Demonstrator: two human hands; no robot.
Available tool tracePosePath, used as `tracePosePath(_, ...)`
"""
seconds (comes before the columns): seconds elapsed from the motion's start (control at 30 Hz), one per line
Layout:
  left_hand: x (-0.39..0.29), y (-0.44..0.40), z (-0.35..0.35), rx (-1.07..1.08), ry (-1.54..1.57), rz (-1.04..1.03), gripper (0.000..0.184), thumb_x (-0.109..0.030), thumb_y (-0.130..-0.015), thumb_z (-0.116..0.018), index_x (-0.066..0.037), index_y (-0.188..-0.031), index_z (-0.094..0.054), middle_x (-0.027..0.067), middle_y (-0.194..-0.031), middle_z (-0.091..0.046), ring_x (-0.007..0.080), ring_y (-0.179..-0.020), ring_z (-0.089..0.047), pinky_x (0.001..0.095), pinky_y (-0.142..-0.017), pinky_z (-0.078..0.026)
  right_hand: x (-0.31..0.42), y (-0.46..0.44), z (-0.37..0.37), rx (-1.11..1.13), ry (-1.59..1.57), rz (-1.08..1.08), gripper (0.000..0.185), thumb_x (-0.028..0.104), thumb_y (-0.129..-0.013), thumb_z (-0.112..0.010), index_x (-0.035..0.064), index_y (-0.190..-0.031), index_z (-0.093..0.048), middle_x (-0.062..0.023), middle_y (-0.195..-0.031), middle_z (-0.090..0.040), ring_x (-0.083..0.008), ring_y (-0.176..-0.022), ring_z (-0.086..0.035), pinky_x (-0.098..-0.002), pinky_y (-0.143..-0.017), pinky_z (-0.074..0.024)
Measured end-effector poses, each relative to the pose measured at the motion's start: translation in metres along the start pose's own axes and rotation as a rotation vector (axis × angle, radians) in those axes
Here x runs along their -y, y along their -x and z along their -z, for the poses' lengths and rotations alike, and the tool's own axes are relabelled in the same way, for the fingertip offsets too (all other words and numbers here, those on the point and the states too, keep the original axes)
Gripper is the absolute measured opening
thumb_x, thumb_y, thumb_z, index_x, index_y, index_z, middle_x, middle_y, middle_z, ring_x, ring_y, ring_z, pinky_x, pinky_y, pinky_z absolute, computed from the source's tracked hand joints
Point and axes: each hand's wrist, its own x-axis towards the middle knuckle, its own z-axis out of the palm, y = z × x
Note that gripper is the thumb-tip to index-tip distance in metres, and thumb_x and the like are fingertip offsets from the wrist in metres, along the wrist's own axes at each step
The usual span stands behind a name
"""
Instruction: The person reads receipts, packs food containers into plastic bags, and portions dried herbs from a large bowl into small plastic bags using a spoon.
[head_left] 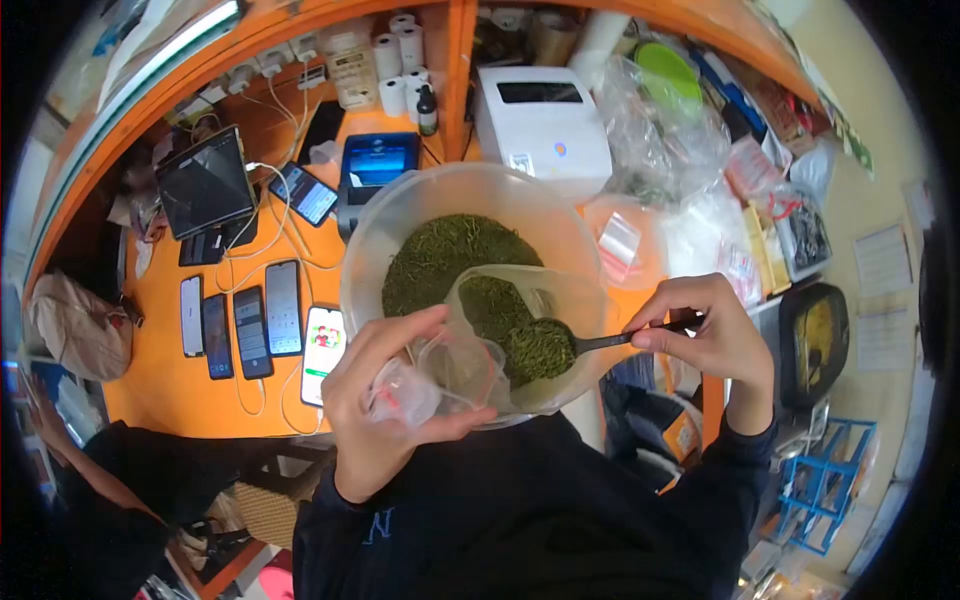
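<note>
My left hand (385, 385) curls around a clear plastic bag (462, 368), part of it crumpled with red print at the palm. My right hand (705, 325) pinches the handle of a black spoon (602, 342). The spoon's bowl is heaped with finely shredded dried green leaves (541, 350) and sits close to the bag's mouth, right of my left fingers. Beneath both hands stands a large translucent tub (372, 240), holding a thick layer of the same dark green leaves (450, 255). How far the spoon reaches into the bag is hard to make out.
Several phones (252, 332) and a tablet (205, 182) with cables lie left on the orange table (160, 390). Behind the tub are a blue-screened device (380, 160) and a white printer (545, 135). Plastic bags (660, 130) pile up right. Another person's arm (95, 475) shows lower left.
</note>
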Motion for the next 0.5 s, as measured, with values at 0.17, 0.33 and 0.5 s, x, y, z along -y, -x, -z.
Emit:
tracePosePath(0.17, -0.01, -0.009, -0.005, 0.026, -0.094, -0.006, 0.056, -0.01, -0.049, -0.083, 0.001, -0.099, -0.061, 0.0097, -0.09, -0.062, 0.0189, -0.083, -0.06, 0.0283, -0.073, -0.047, 0.029, 0.001, 0.001, -0.12, 0.032, -0.074, 0.01, 0.008, -0.074, -0.074, 0.0035, -0.08, -0.068, 0.0029, -0.066, -0.056, 0.0004, -0.055, -0.042, -0.0185, -0.045, -0.03)
tracePosePath(0.33, 0.0, -0.012, -0.01, 0.047, -0.031, -0.026, 0.054, -0.012, -0.055, -0.083, 0.0, -0.102, -0.06, 0.0104, -0.091, -0.061, 0.021, -0.081, -0.061, 0.0288, -0.072, -0.048, 0.041, -0.008, -0.017, -0.27, 0.196, 0.143, 0.008, 0.007, -0.074, -0.073, 0.0044, -0.08, -0.069, -0.0003, -0.07, -0.061, -0.0024, -0.055, -0.049, -0.019, -0.046, -0.0364)
tracePosePath(0.5, -0.002, -0.013, -0.011, 0.025, 0.022, 0.105, 0.054, -0.009, -0.055, -0.083, 0.004, -0.1, -0.057, 0.0055, -0.087, -0.06, 0.0109, -0.082, -0.056, 0.024, -0.074, -0.045, 0.048, -0.006, -0.035, -0.447, 0.478, 0.353, 0.014, 0.011, -0.07, -0.075, 0.0059, -0.08, -0.068, -0.0032, -0.068, -0.061, -0.0139, -0.051, -0.053, -0.023, -0.047, -0.0416)
